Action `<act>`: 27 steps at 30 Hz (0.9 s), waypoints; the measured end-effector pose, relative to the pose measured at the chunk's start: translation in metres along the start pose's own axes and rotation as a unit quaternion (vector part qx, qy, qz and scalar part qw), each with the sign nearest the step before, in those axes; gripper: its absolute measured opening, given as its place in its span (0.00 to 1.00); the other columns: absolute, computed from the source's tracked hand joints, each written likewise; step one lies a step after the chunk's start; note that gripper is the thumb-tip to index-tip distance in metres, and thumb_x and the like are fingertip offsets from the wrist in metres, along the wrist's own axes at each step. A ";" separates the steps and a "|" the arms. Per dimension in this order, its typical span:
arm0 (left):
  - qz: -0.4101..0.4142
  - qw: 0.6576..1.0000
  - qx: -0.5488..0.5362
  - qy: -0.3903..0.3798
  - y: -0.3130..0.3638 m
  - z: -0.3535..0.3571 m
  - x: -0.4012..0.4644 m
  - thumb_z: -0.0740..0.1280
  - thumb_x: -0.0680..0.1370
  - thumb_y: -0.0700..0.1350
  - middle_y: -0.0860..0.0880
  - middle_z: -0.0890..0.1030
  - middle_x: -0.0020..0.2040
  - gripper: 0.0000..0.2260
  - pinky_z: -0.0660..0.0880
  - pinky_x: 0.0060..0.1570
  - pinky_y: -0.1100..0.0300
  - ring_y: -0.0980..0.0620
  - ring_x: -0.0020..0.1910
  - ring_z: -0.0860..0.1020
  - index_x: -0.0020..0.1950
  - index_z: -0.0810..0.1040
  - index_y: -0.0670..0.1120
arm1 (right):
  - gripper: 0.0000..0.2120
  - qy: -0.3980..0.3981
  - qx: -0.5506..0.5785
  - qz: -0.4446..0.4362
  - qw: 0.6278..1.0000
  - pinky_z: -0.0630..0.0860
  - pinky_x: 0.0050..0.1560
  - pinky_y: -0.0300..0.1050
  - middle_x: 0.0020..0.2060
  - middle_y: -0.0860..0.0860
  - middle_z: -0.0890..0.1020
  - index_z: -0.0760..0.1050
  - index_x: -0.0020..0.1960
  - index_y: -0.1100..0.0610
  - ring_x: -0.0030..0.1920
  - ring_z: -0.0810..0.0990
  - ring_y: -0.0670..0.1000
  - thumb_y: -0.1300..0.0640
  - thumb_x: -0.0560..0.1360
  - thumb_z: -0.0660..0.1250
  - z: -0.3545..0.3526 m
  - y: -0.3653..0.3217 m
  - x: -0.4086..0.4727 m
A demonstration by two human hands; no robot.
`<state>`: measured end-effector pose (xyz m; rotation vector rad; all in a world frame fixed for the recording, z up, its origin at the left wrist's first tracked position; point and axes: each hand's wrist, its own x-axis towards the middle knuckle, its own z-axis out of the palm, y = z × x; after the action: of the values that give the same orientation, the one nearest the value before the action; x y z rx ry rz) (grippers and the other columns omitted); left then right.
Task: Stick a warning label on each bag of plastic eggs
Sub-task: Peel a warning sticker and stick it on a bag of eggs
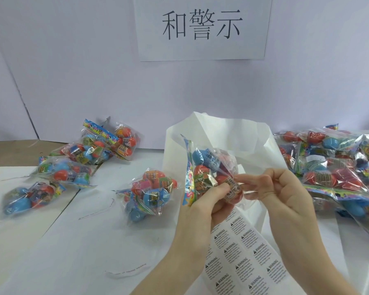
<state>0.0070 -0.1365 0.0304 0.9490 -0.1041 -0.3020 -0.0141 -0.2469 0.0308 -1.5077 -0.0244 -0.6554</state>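
The left hand point(202, 201) is gripping a clear plastic bag of blue and orange plastic eggs point(209, 175) from below, lifting it above the white table point(51, 241) at centre, probably to offer a flat face for labelling. The right hand point(273, 188) is pinching the bag's loose film at 3 o'clock, seemingly pulling it taut. A white sheet of printed warning labels point(243, 256) is lying at 6 o'clock, within reach. Other egg bags are lying at 9 o'clock point(153, 192), likely finished ones, while a heap point(332, 165) is waiting at 3 o'clock.
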 end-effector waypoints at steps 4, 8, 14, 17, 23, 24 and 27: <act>-0.013 0.999 -0.031 -0.005 0.002 0.004 -0.002 0.72 0.66 0.37 0.44 0.84 0.39 0.08 0.78 0.39 0.65 0.54 0.38 0.83 0.43 0.80 0.36 | 0.11 0.001 0.038 0.017 0.999 0.76 0.40 0.33 0.38 0.46 0.85 0.70 0.41 0.59 0.39 0.82 0.44 0.51 0.70 0.58 0.000 -0.001 0.001; -0.009 0.998 -0.057 -0.007 0.003 0.006 -0.004 0.68 0.65 0.40 0.44 0.84 0.38 0.11 0.78 0.37 0.64 0.53 0.37 0.83 0.44 0.79 0.35 | 0.15 0.002 0.074 0.028 0.997 0.76 0.38 0.33 0.38 0.48 0.85 0.70 0.44 0.65 0.36 0.81 0.44 0.52 0.72 0.57 -0.001 -0.001 0.001; -0.010 0.999 -0.038 -0.022 0.001 0.001 -0.003 0.66 0.67 0.41 0.44 0.85 0.40 0.11 0.78 0.39 0.64 0.52 0.40 0.83 0.46 0.79 0.37 | 0.10 0.009 0.057 -0.008 0.998 0.74 0.37 0.31 0.41 0.44 0.85 0.66 0.43 0.59 0.35 0.80 0.41 0.52 0.72 0.56 0.000 -0.004 0.001; -0.005 0.999 -0.032 -0.020 0.001 -0.001 -0.002 0.66 0.67 0.42 0.43 0.85 0.42 0.13 0.78 0.41 0.63 0.51 0.41 0.83 0.46 0.79 0.36 | 0.09 0.017 0.006 -0.032 0.999 0.73 0.38 0.29 0.38 0.40 0.84 0.65 0.42 0.56 0.35 0.79 0.40 0.50 0.72 0.55 0.000 -0.002 0.000; -0.009 0.999 -0.026 -0.029 0.005 0.003 -0.002 0.67 0.64 0.40 0.42 0.85 0.39 0.07 0.80 0.40 0.63 0.51 0.38 0.84 0.35 0.85 0.41 | 0.11 0.036 0.031 -0.001 0.999 0.75 0.41 0.33 0.38 0.44 0.85 0.67 0.42 0.55 0.37 0.80 0.42 0.47 0.71 0.56 -0.004 0.002 0.003; -0.011 0.999 -0.029 -0.031 0.005 0.003 -0.002 0.69 0.64 0.38 0.42 0.85 0.39 0.05 0.80 0.40 0.63 0.50 0.38 0.84 0.35 0.85 0.41 | 0.12 0.042 0.042 0.008 0.998 0.75 0.41 0.32 0.37 0.45 0.85 0.68 0.42 0.55 0.37 0.80 0.42 0.46 0.70 0.56 -0.005 0.002 0.003; -0.018 0.998 -0.045 -0.032 0.006 0.004 -0.003 0.69 0.62 0.38 0.40 0.84 0.39 0.06 0.80 0.38 0.62 0.49 0.37 0.84 0.35 0.85 0.39 | 0.14 0.051 0.061 0.032 0.996 0.76 0.43 0.32 0.38 0.48 0.85 0.70 0.42 0.55 0.39 0.81 0.44 0.45 0.69 0.57 -0.005 0.001 0.004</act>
<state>0.0045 -0.1361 0.0378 0.8519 -0.1318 -0.3670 -0.0120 -0.2535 0.0312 -1.3507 0.0617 -0.6671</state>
